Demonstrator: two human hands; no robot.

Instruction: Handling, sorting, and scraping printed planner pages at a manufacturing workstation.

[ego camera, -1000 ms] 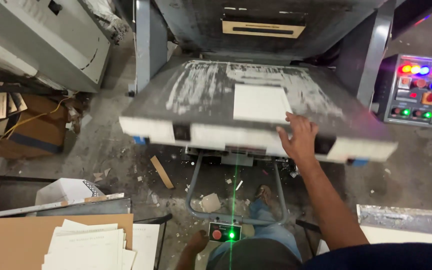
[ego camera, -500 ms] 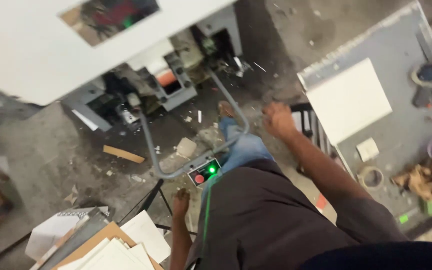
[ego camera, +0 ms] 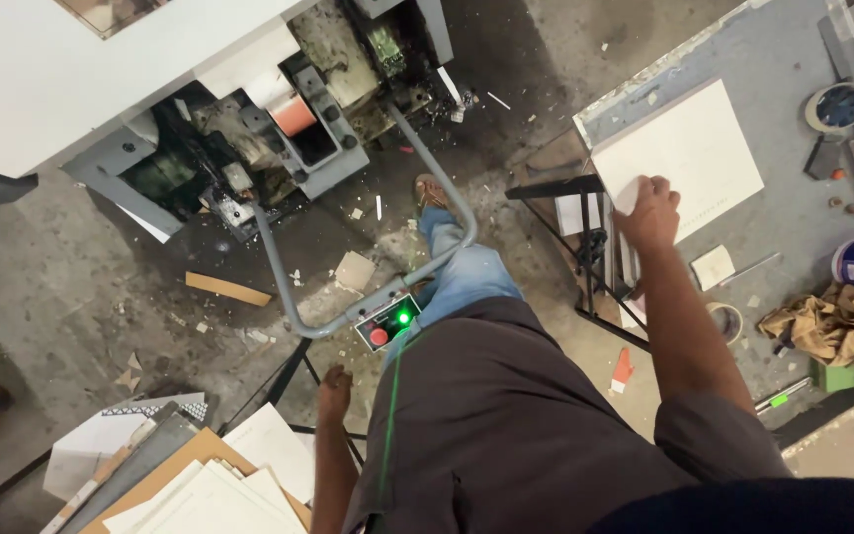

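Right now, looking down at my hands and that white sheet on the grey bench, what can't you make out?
Head view:
- Right hand: its fingers curl over the white sheet; the grip underneath is hidden.
- Left hand: hangs by the dark shirt; fingers too small to tell.
- Paper stack: cut off by the bottom edge.
- Grey bench: cut off at the right.

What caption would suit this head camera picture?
Right hand rests on a white board lying on a grey workbench; left hand hangs by stacked sheets.
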